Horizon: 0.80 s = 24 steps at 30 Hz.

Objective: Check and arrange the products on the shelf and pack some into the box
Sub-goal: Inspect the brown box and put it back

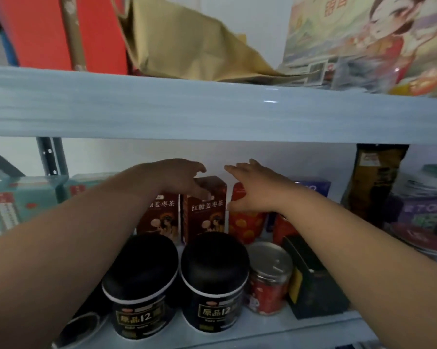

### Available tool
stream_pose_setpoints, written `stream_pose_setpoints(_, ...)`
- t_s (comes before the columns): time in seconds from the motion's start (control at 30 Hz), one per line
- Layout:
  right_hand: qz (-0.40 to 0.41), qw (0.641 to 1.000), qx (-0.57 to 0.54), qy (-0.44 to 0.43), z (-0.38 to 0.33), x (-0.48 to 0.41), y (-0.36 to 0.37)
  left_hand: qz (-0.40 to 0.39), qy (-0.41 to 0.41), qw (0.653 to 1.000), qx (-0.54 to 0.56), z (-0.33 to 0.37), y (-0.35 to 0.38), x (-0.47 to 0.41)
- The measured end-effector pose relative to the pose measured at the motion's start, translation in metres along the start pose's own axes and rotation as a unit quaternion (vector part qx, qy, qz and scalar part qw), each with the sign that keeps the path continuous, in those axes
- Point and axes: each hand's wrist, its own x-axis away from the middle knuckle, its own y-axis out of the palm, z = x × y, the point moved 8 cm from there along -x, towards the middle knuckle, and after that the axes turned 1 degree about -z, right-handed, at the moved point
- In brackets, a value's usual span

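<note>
Across the middle of the frame runs a pale blue metal shelf beam (pixel 212 112). On the pale shelf board (pixel 262 329) below it, before a white wall (pixel 137 151), the left hand (pixel 179 177) grips the top of a tall brown cardboard carton (pixel 205 215), thumb on its front, fingers curled over the back. Just right, the right hand (pixel 252 190) rests straight, slightly spread fingers on a red printed pouch (pixel 245 225); two black round tins (pixel 213 278) stand at lower centre.
</note>
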Motion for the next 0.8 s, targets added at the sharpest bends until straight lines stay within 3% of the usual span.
stream_pose_setpoints(0.23,0.018,0.999,-0.026,-0.022,0.028,0.026,-0.005,0.041,-0.018,0.998,-0.047,0.037,0.007,0.003)
stream_pose_setpoints(0.37,0.026,0.997,-0.055,-0.048,0.041,0.039,-0.004,0.158,0.002,0.987,-0.022,0.056,-0.005,0.034)
stream_pose_setpoints(0.6,0.07,0.985,-0.111,-0.113,0.04,0.057,-0.004,0.41,0.015,0.911,-0.045,0.104,-0.011,0.13)
stream_pose_setpoints(0.8,0.129,0.958,-0.19,-0.172,0.025,0.072,-0.003,0.499,0.019,0.863,-0.078,0.146,-0.008,0.192)
